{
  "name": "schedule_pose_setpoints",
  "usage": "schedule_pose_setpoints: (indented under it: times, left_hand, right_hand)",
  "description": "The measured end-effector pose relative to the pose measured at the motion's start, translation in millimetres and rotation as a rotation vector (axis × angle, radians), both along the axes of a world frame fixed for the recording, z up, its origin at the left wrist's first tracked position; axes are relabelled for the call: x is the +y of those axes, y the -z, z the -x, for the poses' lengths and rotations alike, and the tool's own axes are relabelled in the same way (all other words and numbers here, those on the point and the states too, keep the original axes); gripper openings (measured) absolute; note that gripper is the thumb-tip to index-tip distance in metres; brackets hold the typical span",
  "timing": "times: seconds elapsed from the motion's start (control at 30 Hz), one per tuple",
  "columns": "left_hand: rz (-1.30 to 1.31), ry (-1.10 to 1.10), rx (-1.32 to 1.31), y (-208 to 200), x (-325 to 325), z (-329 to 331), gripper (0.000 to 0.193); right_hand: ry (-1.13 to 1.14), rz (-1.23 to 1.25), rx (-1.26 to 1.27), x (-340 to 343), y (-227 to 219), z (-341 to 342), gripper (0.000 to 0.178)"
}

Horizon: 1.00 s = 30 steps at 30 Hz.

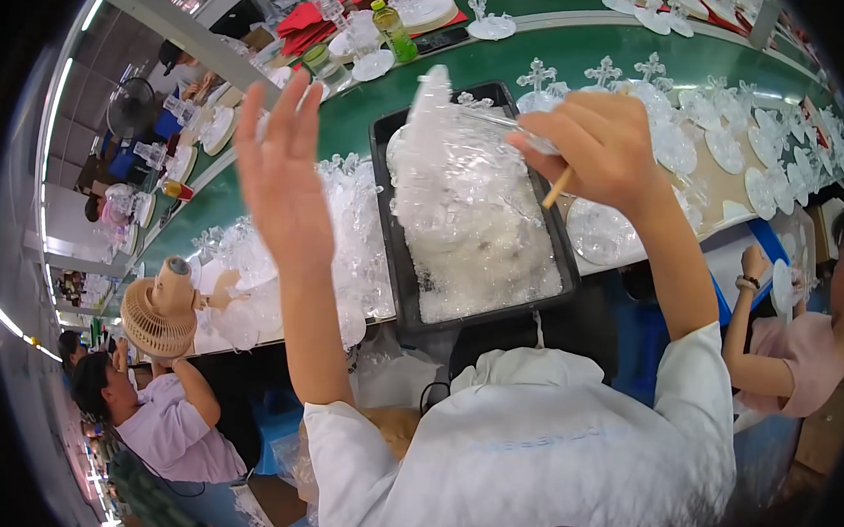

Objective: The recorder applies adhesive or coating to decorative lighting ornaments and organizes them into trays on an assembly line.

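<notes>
My left hand is raised left of the black tray, its fingers stretched and holding nothing. Over the tray's upper right side, my right hand is closed around a thin tan stick. A clear, shiny piece projects leftward from the same hand; its kind is unclear. White glittering granules fill the tray. Above them stands a tall, pointed whitish clear shape, smeared by motion, touched by neither hand as far as I can see.
Many clear plastic pieces lie left of the tray. Clear crosses on round bases crowd the right side. A tan fan stands at left. A bottle with green liquid is at the back. Co-workers sit on both sides.
</notes>
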State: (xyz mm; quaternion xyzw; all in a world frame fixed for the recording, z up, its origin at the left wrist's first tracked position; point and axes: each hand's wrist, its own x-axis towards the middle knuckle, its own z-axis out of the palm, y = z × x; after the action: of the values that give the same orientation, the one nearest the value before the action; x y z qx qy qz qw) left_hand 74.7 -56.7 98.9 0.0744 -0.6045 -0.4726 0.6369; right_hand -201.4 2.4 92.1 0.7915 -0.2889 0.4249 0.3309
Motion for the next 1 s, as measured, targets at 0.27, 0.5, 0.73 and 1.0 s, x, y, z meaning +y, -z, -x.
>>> schedule_pose_setpoints:
  times: [0.27, 0.5, 0.73, 1.0]
  left_hand:
    - [0.364, -0.732, -0.647, -51.4, 11.5, -22.0, 0.041]
    - [0.438, -0.321, -0.910, -42.8, 18.6, 20.3, 0.038]
    - [0.275, -0.451, -0.944, -24.3, 8.6, 27.9, 0.029]
    - [0.374, -0.937, -0.847, -8.5, 23.3, 26.0, 0.015]
  right_hand:
    - [-0.069, -0.356, 0.099, -15.3, -83.2, -29.0, 0.031]
    - [-0.095, -0.711, 0.286, -39.3, -108.2, -35.8, 0.029]
    - [-0.142, -0.825, 0.172, -46.1, -95.0, -48.1, 0.028]
    - [0.056, -0.390, -0.709, 33.3, -34.2, -1.1, 0.093]
